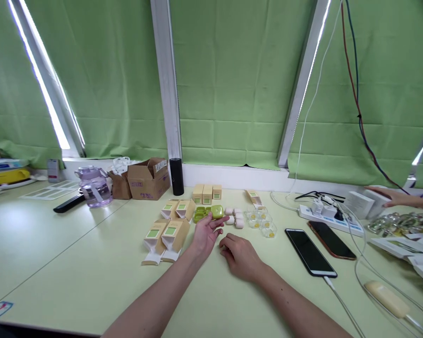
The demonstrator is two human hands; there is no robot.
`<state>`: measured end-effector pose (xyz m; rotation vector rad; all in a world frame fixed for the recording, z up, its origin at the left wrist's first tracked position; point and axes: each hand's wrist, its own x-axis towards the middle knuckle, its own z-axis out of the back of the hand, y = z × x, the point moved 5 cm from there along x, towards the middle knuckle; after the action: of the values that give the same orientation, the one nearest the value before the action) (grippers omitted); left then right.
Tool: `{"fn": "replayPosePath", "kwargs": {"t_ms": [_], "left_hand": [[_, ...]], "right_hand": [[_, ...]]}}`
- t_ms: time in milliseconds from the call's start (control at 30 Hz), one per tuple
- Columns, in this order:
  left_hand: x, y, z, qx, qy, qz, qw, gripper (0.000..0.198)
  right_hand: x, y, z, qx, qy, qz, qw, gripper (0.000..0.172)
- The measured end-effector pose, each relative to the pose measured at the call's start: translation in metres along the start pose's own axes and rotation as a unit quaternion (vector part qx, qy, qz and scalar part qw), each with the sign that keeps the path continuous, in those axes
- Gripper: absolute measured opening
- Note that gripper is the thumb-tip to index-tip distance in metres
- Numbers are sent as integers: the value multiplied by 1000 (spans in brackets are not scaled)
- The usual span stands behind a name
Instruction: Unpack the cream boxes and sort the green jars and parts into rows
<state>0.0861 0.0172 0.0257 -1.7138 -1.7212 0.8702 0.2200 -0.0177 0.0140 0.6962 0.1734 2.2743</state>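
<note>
My left hand (206, 233) is turned palm up, its thumb and fingers around a small glossy green case (217, 211). Close beside it on the table sit several more green cases (199, 214). My right hand (241, 256) rests loosely curled on the table, with nothing showing in its fingers. Beyond it lies a cluster of small pale pink-white cases (238, 217). Further right are clear cases with yellow centres (261, 220). Kraft cartons with green labels and open flaps (174, 233) lie left of my left hand.
Closed kraft boxes (207, 193) stand behind the green cases. Left are a black cylinder (176, 176), a cardboard box (148, 179) and a purple jug (94, 186). Right lie two phones (310, 252), a power strip (329, 219) and cables. Another person's hand (391, 196) touches white boxes (359, 205).
</note>
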Motion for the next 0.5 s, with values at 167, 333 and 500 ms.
{"fn": "replayPosePath", "kwargs": {"t_ms": [167, 333, 500], "left_hand": [[1, 1, 2, 6, -5, 28, 1000, 20], [8, -25, 6, 114, -32, -93, 989, 33], [15, -66, 5, 350, -97, -249, 898, 33]], "right_hand": [[2, 0, -1, 1, 8, -2, 1000, 22], [1, -1, 1, 15, 8, -7, 1000, 25], [2, -2, 2, 25, 10, -15, 1000, 24]]}}
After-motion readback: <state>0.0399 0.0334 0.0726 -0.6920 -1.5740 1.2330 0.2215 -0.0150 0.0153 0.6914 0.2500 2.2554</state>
